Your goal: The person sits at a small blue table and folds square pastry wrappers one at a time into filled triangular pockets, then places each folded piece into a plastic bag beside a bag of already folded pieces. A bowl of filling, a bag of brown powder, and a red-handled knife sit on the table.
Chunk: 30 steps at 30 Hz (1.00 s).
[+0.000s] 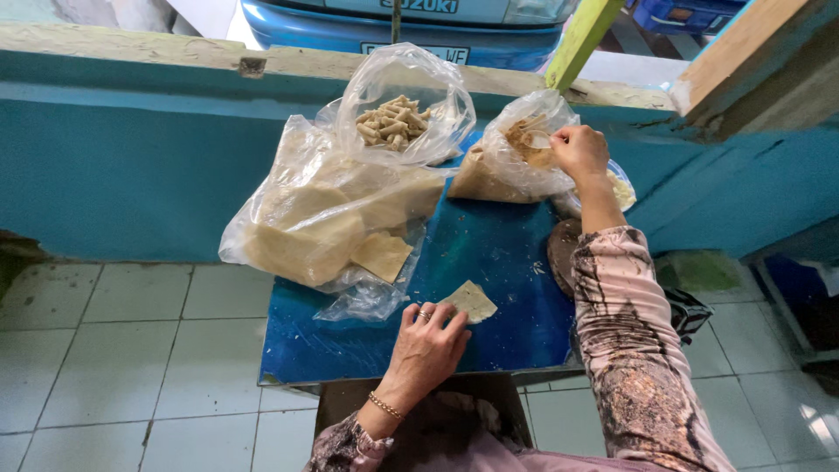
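Note:
My left hand [426, 343] rests on the blue table [489, 262], fingertips pressing the near edge of a small pale square wrapper [472, 301]. My right hand [578, 150] reaches into a clear plastic bag of brownish filling [511, 162] at the far right, fingers pinched inside its mouth. A large clear bag holding stacks of pale wrappers [323, 218] lies to the left, one loose wrapper [381, 254] at its opening. Behind it another clear bag holds several rolled pale sticks [393, 121].
A bowl [622, 188] sits partly hidden behind my right forearm, with a dark round object [562, 249] at the table's right edge. A teal wall [131, 157] runs behind the table, a blue car [402, 22] beyond it. White floor tiles [114, 350] lie to the left.

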Each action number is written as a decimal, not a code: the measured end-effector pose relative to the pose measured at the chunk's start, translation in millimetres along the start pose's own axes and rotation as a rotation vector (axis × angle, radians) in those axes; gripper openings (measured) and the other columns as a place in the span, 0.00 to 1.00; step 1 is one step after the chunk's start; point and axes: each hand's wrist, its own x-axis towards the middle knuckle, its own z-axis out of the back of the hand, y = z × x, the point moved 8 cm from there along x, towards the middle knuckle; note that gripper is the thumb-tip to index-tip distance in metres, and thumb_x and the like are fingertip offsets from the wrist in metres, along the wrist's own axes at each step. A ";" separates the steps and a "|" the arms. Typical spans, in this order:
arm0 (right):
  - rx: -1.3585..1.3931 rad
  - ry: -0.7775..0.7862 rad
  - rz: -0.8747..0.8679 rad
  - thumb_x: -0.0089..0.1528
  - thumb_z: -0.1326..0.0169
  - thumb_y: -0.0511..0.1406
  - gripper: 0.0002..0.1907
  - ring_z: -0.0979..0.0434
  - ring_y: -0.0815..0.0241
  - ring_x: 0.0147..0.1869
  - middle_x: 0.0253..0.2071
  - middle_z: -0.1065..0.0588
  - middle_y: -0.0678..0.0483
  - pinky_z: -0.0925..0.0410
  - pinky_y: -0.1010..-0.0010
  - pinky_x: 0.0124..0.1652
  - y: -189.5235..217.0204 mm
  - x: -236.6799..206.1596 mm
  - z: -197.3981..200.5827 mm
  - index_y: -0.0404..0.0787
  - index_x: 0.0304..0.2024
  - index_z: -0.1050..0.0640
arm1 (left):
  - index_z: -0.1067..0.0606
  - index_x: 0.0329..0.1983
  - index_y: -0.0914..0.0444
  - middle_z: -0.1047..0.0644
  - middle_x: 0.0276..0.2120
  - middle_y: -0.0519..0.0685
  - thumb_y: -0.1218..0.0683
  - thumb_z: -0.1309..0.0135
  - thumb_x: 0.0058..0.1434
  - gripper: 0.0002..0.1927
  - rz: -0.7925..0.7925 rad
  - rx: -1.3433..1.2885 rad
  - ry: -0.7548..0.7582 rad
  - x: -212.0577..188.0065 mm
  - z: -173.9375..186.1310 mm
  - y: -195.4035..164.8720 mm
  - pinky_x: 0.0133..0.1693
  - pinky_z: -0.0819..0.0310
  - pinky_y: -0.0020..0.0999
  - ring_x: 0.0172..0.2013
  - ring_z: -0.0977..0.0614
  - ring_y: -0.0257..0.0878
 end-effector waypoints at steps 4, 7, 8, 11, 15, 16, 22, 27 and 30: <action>0.176 0.003 0.053 0.63 0.39 0.42 0.09 0.18 0.48 0.38 0.34 0.19 0.47 0.27 0.60 0.40 -3.7 -12.7 2.2 0.46 0.39 0.14 | 0.24 0.40 0.61 0.23 0.45 0.50 0.52 0.41 0.60 0.10 0.011 0.013 0.043 0.2 -5.0 3.1 0.49 0.34 0.44 0.47 0.23 0.46; 0.290 0.092 -0.096 0.62 0.38 0.42 0.11 0.19 0.55 0.34 0.31 0.19 0.48 0.28 0.65 0.37 -11.7 -19.8 -1.7 0.42 0.40 0.15 | 0.23 0.41 0.61 0.23 0.45 0.49 0.52 0.41 0.60 0.10 0.010 0.022 0.029 1.0 -4.3 4.7 0.48 0.33 0.44 0.46 0.23 0.45; 0.362 0.137 -0.143 0.62 0.38 0.41 0.11 0.20 0.58 0.33 0.30 0.19 0.49 0.29 0.66 0.36 -11.2 -24.7 -2.2 0.41 0.40 0.15 | 0.23 0.40 0.61 0.23 0.45 0.50 0.52 0.41 0.59 0.10 0.013 0.009 0.024 1.5 -3.6 6.3 0.47 0.33 0.43 0.46 0.24 0.46; 0.453 0.204 -0.085 0.63 0.39 0.39 0.11 0.21 0.64 0.33 0.31 0.18 0.54 0.29 0.70 0.36 10.5 -53.8 11.3 0.39 0.42 0.15 | 0.22 0.39 0.60 0.24 0.45 0.52 0.52 0.40 0.59 0.09 0.030 -0.033 0.018 2.2 -3.3 10.5 0.43 0.32 0.42 0.45 0.24 0.48; 0.488 0.303 0.124 0.63 0.40 0.37 0.10 0.19 0.64 0.39 0.35 0.17 0.51 0.28 0.71 0.39 65.1 -136.3 42.0 0.39 0.43 0.16 | 0.22 0.40 0.60 0.23 0.41 0.48 0.53 0.41 0.60 0.08 0.049 -0.086 -0.019 2.7 -1.9 17.1 0.43 0.31 0.42 0.43 0.23 0.47; 0.463 0.378 0.069 0.63 0.41 0.38 0.10 0.19 0.62 0.37 0.33 0.17 0.50 0.28 0.70 0.37 74.7 -161.2 41.7 0.40 0.42 0.16 | 0.22 0.41 0.60 0.22 0.41 0.47 0.53 0.41 0.60 0.08 0.054 -0.099 -0.037 2.7 -1.2 18.5 0.42 0.31 0.42 0.42 0.23 0.47; 0.213 0.227 0.340 0.61 0.40 0.39 0.06 0.20 0.50 0.37 0.32 0.21 0.53 0.29 0.62 0.34 149.9 -241.6 71.3 0.46 0.36 0.16 | 0.23 0.33 0.59 0.21 0.38 0.47 0.55 0.41 0.61 0.04 0.051 -0.074 -0.061 5.0 -0.2 22.1 0.40 0.30 0.42 0.39 0.22 0.47; -0.017 0.064 0.577 0.57 0.44 0.32 0.13 0.26 0.56 0.35 0.29 0.29 0.57 0.33 0.65 0.32 180.6 -273.5 82.4 0.47 0.44 0.18 | 0.22 0.34 0.60 0.20 0.37 0.46 0.56 0.41 0.61 0.03 0.092 -0.117 -0.080 4.9 2.5 27.9 0.41 0.29 0.41 0.39 0.21 0.46; -0.105 -0.033 0.700 0.55 0.45 0.32 0.18 0.28 0.60 0.36 0.31 0.30 0.59 0.35 0.68 0.33 193.8 -287.5 88.2 0.43 0.48 0.19 | 0.22 0.35 0.60 0.19 0.37 0.46 0.56 0.41 0.61 0.03 0.116 -0.133 -0.086 3.9 1.7 29.9 0.41 0.28 0.41 0.39 0.20 0.47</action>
